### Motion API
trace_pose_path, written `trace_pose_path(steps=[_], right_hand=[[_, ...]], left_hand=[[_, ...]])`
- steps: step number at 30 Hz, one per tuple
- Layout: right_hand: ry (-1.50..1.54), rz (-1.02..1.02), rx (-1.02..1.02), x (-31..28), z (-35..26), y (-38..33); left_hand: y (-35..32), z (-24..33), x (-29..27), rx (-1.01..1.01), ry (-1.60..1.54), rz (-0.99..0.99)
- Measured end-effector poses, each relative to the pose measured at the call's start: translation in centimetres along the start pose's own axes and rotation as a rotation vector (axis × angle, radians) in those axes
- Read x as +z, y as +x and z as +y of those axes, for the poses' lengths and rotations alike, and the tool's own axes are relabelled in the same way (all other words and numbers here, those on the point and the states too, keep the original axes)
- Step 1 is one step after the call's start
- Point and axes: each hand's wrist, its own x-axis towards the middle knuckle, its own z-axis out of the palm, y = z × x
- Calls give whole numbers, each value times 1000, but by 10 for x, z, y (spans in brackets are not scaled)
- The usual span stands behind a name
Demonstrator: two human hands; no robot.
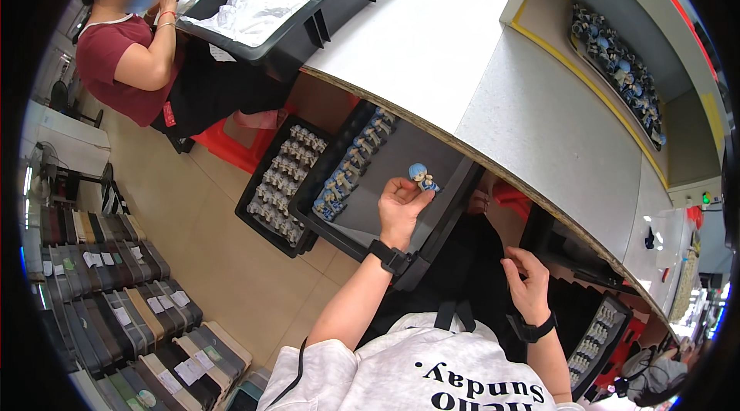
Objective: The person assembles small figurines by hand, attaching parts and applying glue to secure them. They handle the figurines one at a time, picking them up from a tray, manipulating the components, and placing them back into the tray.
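Observation:
My left hand (pixel 398 214) is closed on a small blue-haired figurine (pixel 419 173), pinched between thumb and fingers. It is held over a black tray (pixel 405 150) with a grey bottom. Along the tray's left side stand rows of similar blue and pale figurines (pixel 353 166). Over my lap, to the right, my right hand (pixel 529 288) is open with its fingers loosely bent and nothing in it. Both wrists wear black bands.
Another black tray (pixel 248 207) of grey-white figures sits left of mine. The white worktable (pixel 432 33) carries a large black bin (pixel 304 45) with white sheeting. Figurines fill a shelf tray (pixel 617 64). A person (pixel 127 64) works at far left. Stacked bins (pixel 116 295) stand on the floor.

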Motion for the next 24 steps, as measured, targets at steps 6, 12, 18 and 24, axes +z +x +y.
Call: trace_pose_path(steps=[6,12,18,24], right_hand=[[-4,-7,10,1,1,1],[-13,-17,14,1,5,5],[-12,-25,33,0,9,11],[15,-20,52,1,17,14]], left_hand=[[1,0,-1,16,28,0],[6,-1,-2,-52,-19,3],[10,0,2,-65,-10,-11],[20,-6,5,-67,51,14]])
